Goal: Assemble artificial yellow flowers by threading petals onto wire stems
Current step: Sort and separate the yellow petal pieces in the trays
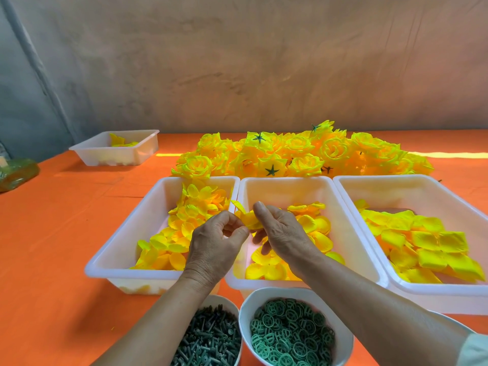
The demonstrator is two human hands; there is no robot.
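Threading step, seemingly: left hand and right hand both pinch a yellow petal cluster above the middle tray. Next likely calls for seating another petal layer, hole centred.

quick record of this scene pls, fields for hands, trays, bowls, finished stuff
left hand: pinches a yellow petal piece over the left side of the middle tray
right hand: fingers hold the same petal piece from the other side
trays: left tray, middle tray and right tray side by side, all holding loose yellow petals; far tray at back left, few petals
bowls: dark pegs and green rings, nearest the person
finished flowers: heaped behind the trays
surface: orange cloth
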